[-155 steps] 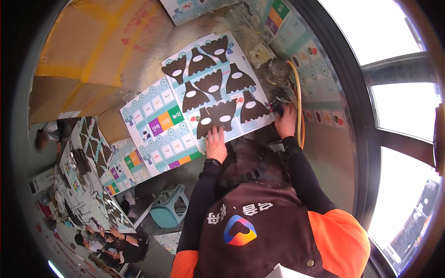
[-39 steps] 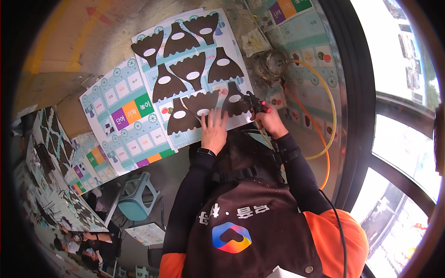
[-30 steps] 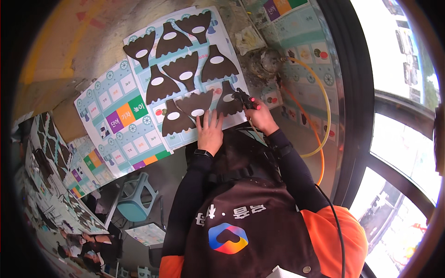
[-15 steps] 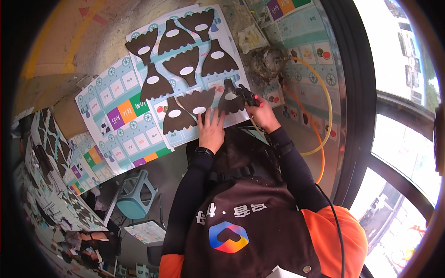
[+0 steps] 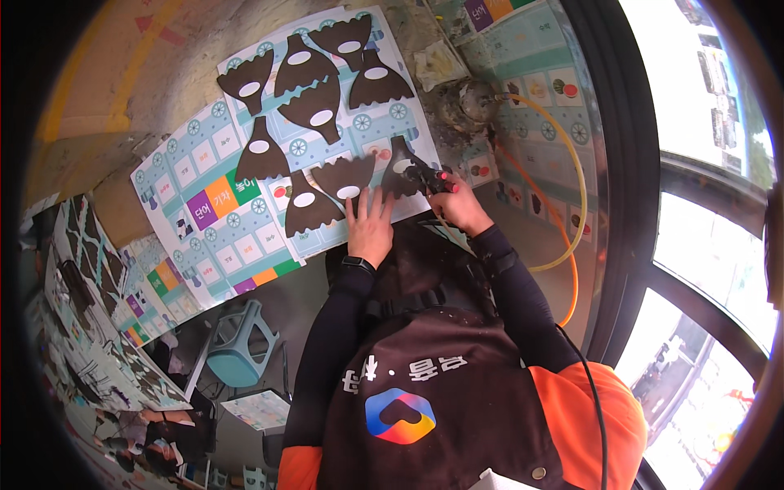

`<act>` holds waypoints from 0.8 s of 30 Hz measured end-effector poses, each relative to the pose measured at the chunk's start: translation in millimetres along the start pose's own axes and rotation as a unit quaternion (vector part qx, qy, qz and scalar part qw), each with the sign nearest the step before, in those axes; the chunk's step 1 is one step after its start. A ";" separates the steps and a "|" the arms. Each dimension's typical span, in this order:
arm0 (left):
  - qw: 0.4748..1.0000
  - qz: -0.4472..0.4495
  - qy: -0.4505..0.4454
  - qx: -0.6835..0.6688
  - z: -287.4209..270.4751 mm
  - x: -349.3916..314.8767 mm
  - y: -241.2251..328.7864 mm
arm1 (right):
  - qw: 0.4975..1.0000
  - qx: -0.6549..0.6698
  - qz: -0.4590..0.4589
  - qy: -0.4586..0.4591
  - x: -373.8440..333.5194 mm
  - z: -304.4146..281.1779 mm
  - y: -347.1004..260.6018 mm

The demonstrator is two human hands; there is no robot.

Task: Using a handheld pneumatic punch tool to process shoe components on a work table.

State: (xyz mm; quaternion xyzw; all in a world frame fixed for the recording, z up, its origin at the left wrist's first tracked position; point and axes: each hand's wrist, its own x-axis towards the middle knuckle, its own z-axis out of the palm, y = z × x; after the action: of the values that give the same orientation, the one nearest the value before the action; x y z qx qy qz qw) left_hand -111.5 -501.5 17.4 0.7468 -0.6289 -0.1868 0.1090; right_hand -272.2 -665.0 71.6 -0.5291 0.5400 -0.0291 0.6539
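Note:
My left hand (image 5: 371, 229) lies with its fingers spread on the lower edge of a dark brown flared cutout (image 5: 347, 174) with a white oval. My right hand (image 5: 465, 209) is wrapped round a black spray gun (image 5: 432, 177) with red knobs. The gun's front end is over another brown cutout (image 5: 399, 162), hiding part of it. Several similar dark cutouts, wavy along their wide edges, are spread over the printed sheets (image 5: 245, 192). Some overlap at the top, where one cutout (image 5: 300, 65) touches its neighbours.
A yellow hose (image 5: 583, 188) and an orange hose (image 5: 557, 220) loop down at the right, beside a window frame (image 5: 629, 196). Below the sheets stands a blue-grey plastic stool (image 5: 237, 351). More cutouts cover a board (image 5: 86, 245) at the far left.
Several cutouts have shifted slightly up and left across the sheet, uncovering more print in the middle. The spray gun has moved slightly down. My left hand keeps nearly the same place.

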 end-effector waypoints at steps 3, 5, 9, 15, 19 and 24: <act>1.000 0.005 -0.002 -0.004 -0.2 1.1 1.6 | 0.999 -0.001 0.032 -0.008 -1.2 -5.4 8.6; 1.000 0.005 -0.003 -0.005 -0.3 0.1 0.8 | 0.998 -0.054 -0.001 0.015 -2.3 -8.9 10.2; 1.000 0.005 0.002 -0.001 0.6 -1.2 -0.1 | 0.992 -0.113 0.006 0.059 -4.1 -15.8 9.7; 1.000 0.007 0.000 0.004 1.9 -1.4 -0.6 | 0.993 -0.090 -0.024 0.075 -1.4 -7.2 -6.7; 1.000 0.008 -0.002 -0.005 -1.8 -1.1 -0.3 | 0.988 -0.122 -0.027 0.085 -3.3 -12.8 4.0; 1.000 0.008 -0.003 0.000 -1.8 -1.5 -0.8 | 0.987 -0.147 -0.001 0.068 -12.0 -11.8 5.5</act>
State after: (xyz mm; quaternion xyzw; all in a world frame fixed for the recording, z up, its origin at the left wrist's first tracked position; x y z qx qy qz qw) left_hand -110.2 -500.0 18.9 0.7413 -0.6350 -0.1884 0.1083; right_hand -288.8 -663.0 77.5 -0.6170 0.5811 0.0137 0.5305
